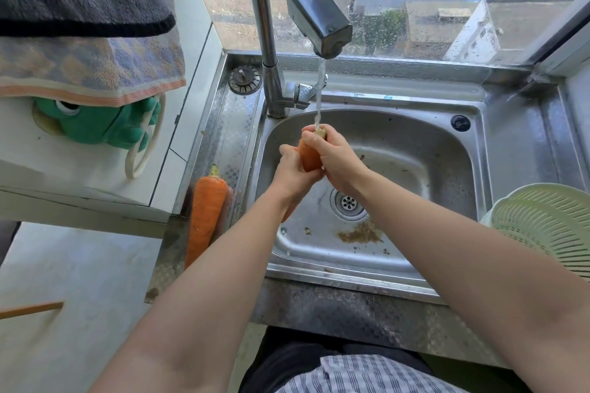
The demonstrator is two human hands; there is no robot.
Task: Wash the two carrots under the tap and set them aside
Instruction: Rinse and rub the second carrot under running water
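Both hands, left hand (pixel 292 171) and right hand (pixel 332 155), fingers closed around one carrot (pixel 308 156), are scrubbing it under the tap (pixel 319 19) stream; rotating it would be rinsing every side.

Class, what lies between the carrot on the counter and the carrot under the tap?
In the head view: the sink's left rim and the left hand.

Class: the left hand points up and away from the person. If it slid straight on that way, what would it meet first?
Probably the running water stream just beyond the left hand and the carrot it grips, then the tap base. Depth is uncertain.
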